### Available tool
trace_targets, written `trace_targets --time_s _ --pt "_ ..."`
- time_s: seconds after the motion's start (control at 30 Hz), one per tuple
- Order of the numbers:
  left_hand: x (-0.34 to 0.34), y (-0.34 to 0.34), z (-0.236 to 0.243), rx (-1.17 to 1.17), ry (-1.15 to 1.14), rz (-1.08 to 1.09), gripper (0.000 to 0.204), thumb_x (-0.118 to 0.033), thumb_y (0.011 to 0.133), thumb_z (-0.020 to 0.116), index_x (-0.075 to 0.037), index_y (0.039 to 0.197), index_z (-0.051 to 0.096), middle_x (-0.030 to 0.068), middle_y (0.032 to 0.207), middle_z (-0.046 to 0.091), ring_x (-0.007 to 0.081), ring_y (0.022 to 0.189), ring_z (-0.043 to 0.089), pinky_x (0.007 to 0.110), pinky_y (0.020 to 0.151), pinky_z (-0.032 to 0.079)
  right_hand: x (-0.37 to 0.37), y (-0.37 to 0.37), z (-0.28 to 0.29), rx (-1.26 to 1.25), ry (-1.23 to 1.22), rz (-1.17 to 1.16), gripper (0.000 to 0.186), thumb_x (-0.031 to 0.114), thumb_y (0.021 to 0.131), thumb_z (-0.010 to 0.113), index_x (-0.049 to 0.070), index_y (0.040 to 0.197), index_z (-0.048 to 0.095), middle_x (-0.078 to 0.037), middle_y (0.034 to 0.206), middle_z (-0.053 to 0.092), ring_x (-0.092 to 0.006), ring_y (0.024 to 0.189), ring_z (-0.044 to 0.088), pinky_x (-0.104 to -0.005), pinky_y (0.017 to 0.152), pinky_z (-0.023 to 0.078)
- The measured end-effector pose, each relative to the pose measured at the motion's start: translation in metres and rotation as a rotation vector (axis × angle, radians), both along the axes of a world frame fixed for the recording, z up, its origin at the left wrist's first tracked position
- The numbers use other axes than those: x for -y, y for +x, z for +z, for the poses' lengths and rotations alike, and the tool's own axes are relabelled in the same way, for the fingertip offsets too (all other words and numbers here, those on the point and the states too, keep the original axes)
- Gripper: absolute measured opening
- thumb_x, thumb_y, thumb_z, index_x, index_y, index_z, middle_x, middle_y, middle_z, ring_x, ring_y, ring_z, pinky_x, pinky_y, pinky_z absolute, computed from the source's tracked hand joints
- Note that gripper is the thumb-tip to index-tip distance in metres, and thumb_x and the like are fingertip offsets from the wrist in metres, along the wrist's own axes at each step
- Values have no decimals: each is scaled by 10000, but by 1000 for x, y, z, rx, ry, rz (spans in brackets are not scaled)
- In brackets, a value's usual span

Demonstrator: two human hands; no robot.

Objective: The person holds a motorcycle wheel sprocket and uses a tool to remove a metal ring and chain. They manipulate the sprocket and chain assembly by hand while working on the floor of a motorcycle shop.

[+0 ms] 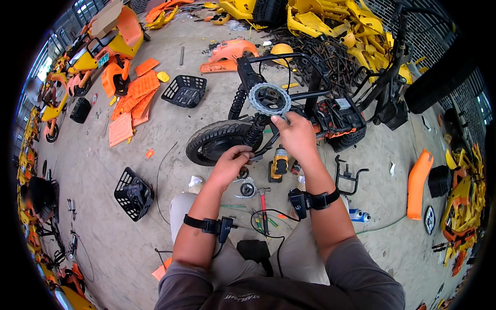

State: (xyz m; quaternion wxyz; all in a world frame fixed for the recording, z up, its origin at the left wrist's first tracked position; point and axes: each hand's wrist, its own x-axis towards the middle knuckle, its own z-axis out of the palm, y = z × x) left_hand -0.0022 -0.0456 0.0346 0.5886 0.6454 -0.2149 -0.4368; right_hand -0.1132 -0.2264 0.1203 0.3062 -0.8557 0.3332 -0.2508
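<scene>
A stripped black scooter frame (310, 96) stands before me, its rear wheel (204, 147) toward the left. My left hand (233, 161) is closed, fingers bent against the frame beside the lower end of a coil shock absorber (254, 133); what they pinch is hidden. Higher up, my right hand (298, 135) is closed beside the top of that shock, its thumb just under a grey scalloped ring (251, 101). I cannot make out what its fingers grip. The ring lies tilted over the frame's rear. Below my hands stands a yellow-and-black cordless power tool (279, 163).
Between my legs lie a red hammer (263, 199), a sprocket with chain (247, 189) and green-handled tools (258, 223). Black baskets (187, 92) and orange panels (139, 95) are at left. A metal rack (351, 177), blue cans (360, 215) and an orange panel (419, 181) lie right.
</scene>
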Motion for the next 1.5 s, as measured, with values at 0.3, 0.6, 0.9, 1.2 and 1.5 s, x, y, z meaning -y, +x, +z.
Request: trace_targets --time_s 0.3,0.6,0.9,1.2,1.5 --pt "-10 3 5 -6 -32 48 296 -120 994 565 -16 1266 621 76 1110 698 153 942 653 278 798 506 12 -14 15 66 151 -25 433 396 927 671 -27 838 652 -252 738 626 -440 730 617 -467 654 468" --pt "-4 -5 -3 52 32 -31 287 -169 1012 554 -74 1273 627 42 1175 690 144 990 650 308 835 498 16 -15 -15 159 77 -91 428 406 916 691 -17 868 649 -241 723 624 -417 674 611 -444 608 465" --pt "-7 -2 -3 77 10 -6 288 -168 1007 561 -61 1263 637 35 1131 702 131 973 644 290 823 495 -1 7 -2 62 -96 -96 381 375 917 679 2 847 661 -248 737 668 -467 742 657 -528 657 507" --pt "-4 -2 -3 106 20 -32 292 -151 1005 567 -41 1268 629 33 1123 692 116 981 621 270 824 486 -7 7 17 -93 -178 -130 394 393 899 693 6 829 670 -252 739 675 -461 741 669 -528 660 520" --pt "-1 -4 -12 193 28 -34 282 -87 997 574 13 1258 615 75 1098 685 133 966 612 275 861 494 -20 10 23 -109 -219 -149 368 367 890 699 7 816 675 -256 743 682 -455 724 679 -525 654 534"
